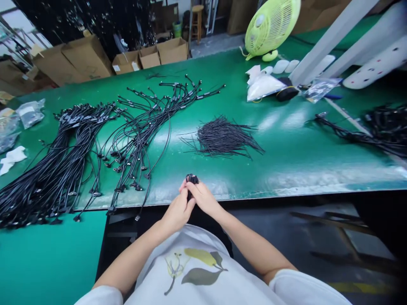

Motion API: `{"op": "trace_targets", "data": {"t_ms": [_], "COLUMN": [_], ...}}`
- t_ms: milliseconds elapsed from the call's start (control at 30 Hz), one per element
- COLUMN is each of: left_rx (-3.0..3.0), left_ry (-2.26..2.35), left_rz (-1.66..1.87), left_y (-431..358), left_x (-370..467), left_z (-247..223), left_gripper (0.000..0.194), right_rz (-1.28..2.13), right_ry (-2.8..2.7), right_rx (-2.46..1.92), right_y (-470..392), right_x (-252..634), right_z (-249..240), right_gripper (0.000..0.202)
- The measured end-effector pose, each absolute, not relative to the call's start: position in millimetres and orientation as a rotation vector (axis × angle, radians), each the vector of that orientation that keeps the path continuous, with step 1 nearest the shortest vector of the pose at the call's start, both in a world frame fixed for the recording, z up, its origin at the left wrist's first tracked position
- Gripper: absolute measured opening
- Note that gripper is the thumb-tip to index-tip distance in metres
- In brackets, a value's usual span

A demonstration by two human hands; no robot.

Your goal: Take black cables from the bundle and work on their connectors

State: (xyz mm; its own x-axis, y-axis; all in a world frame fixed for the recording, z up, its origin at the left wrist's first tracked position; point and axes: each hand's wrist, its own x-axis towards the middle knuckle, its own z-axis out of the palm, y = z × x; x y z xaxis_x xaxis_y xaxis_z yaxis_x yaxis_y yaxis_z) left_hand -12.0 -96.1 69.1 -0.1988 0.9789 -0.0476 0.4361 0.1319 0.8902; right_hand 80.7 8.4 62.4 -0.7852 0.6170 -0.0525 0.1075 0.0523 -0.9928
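My left hand (178, 208) and my right hand (203, 198) meet just over the front edge of the green table (286, 169). Between them is a small coiled black cable (192, 178), its top showing above the fingers of both hands. Beyond the hands lies a pile of thin black ties (222, 136). To the left, loose black cables with connectors (152, 123) spread over the table, their lower ends hanging near the edge. A thicker bundle of black cables (73, 144) lies farther left.
A green fan (271, 27) stands at the back right, near white plastic bags (265, 87) and a slanting white post (330, 40). More black cables (384, 127) lie at the far right. Cardboard boxes (85, 59) stand behind the table. Clear bags (30, 113) lie at left.
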Motion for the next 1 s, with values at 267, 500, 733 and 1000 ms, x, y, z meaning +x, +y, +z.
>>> {"op": "trace_targets", "data": {"t_ms": [267, 500, 733, 1000], "left_rx": [1.640, 1.706, 1.670, 0.690], "left_ry": [2.595, 2.730, 2.659, 2.054], "left_rz": [0.631, 0.284, 0.511, 1.390], "left_y": [-156.0, -161.6, -163.6, -158.9], "left_x": [-107.3, -127.4, -122.6, -111.4], "left_z": [64.1, 44.8, 49.3, 83.1], "left_gripper": [0.051, 0.048, 0.041, 0.044], "right_rz": [0.817, 0.278, -0.043, -0.059], "right_ry": [-2.032, -2.056, -1.929, -1.507], "right_rx": [-1.593, -1.988, -2.085, -2.131], "right_y": [197.4, 313.5, 342.6, 337.5], "right_x": [176.1, 264.7, 311.5, 295.8], "right_z": [63.6, 72.8, 55.9, 59.2], "right_gripper": [0.037, 0.030, 0.042, 0.060]}}
